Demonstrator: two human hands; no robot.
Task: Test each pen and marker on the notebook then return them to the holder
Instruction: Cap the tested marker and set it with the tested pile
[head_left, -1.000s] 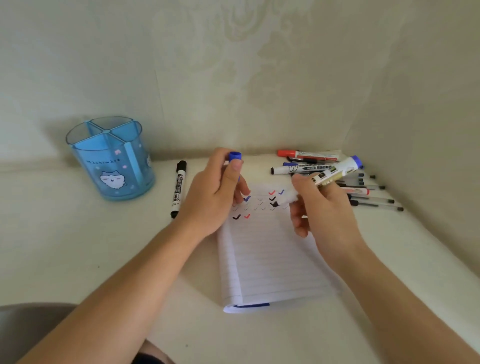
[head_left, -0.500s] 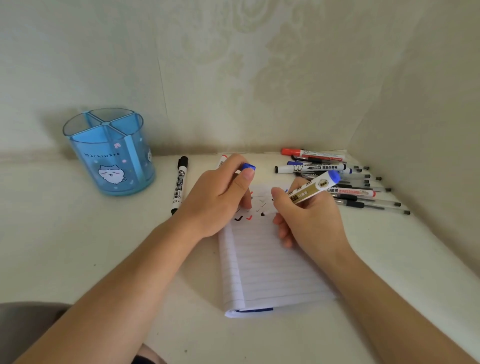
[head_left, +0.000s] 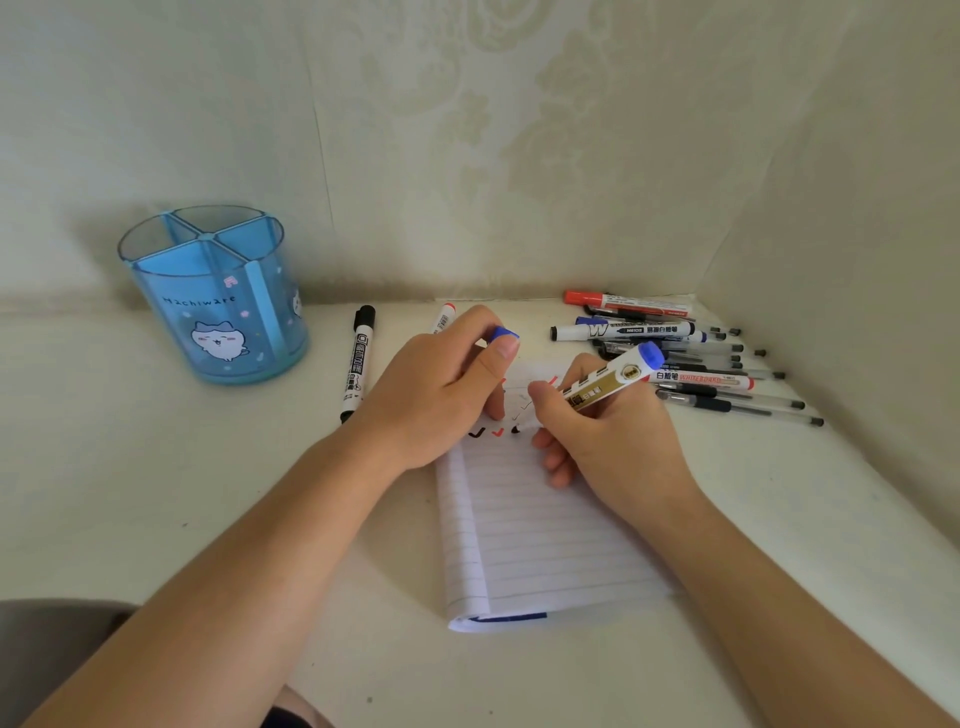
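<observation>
My right hand (head_left: 610, 447) grips the marker (head_left: 605, 388), tip down on the notebook (head_left: 545, 535); my left hand (head_left: 441, 395) pinches the blue cap (head_left: 505, 334).

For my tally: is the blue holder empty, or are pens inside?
Empty: no pen stands in any compartment of the blue holder.

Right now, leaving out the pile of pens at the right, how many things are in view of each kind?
Blue see-through plastic holder: 1
White lined paper notebook: 1
Markers: 3 (black-capped white marker, red-tipped white marker, gold-labelled marker)
Round blue plastic cap: 1
Total: 6
</observation>
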